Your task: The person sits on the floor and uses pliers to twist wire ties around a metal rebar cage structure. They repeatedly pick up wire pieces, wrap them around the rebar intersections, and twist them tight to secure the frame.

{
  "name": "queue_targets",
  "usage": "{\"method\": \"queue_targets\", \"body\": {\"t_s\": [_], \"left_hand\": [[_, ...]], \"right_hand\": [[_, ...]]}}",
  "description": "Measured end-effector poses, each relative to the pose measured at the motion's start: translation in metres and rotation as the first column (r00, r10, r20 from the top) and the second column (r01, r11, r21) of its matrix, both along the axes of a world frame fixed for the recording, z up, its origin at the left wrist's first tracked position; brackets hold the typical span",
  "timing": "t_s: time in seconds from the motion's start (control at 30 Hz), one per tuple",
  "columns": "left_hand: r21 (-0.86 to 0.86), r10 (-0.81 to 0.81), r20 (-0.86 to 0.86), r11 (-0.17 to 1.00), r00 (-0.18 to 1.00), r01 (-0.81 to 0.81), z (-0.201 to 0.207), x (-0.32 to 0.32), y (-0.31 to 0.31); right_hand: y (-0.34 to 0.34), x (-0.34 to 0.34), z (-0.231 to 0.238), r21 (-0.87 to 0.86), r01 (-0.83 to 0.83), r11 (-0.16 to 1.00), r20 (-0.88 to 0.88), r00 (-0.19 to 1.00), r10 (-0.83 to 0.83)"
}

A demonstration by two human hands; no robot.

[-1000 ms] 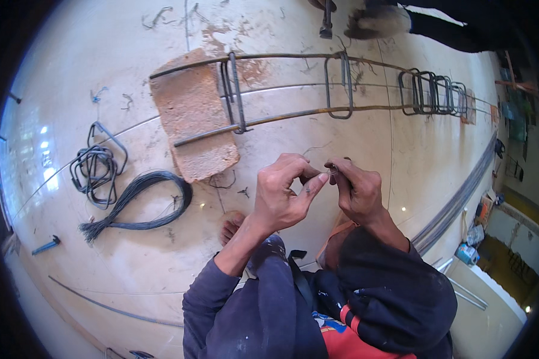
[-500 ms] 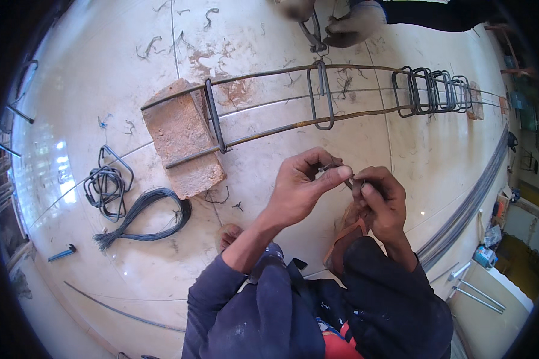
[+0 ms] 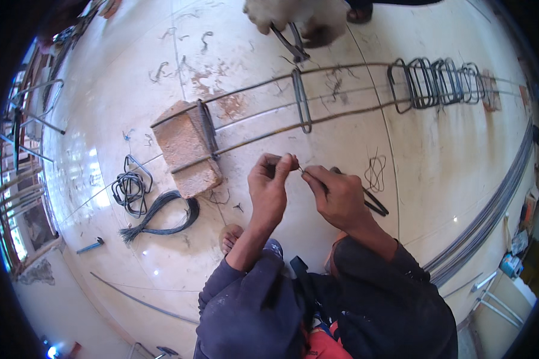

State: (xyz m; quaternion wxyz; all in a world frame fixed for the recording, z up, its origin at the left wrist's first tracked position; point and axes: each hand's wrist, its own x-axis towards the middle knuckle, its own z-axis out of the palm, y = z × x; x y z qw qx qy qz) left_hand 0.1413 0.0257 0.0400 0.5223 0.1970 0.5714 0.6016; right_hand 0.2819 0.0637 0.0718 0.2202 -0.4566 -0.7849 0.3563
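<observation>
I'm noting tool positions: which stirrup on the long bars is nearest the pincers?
The lone middle stirrup, its upper end just below the pincers in the picture; the left stirrup is by the brick, the others cluster right.

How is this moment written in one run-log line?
left hand: pinching thin wire | right hand: at same wire | brick: under two rods

Floor point(image 3: 431, 143) is super shiny cream tile with dark joints point(image 3: 391, 149), daylight point(image 3: 96, 164) glares off its left, and the lower-left wall point(image 3: 48, 305) looks kinda patchy.
</observation>
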Motion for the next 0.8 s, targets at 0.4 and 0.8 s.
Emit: {"method": "queue_targets", "body": {"t_s": [0.4,0.8], "left_hand": [[-0.125,-0.12,-0.058,0.986,0.991,0.112,-0.009,0.019,0.02],[-0.102,0.019,0.142,0.995,0.99,-0.005,-0.025,-0.005,0.019]], "right_hand": [[0.007,0.019,-0.017,-0.294,0.141,0.945,-0.083,0.982,-0.172],[0.011,-0.007,-0.027,-0.488,0.043,0.872,-0.127,0.985,-0.12]]}}
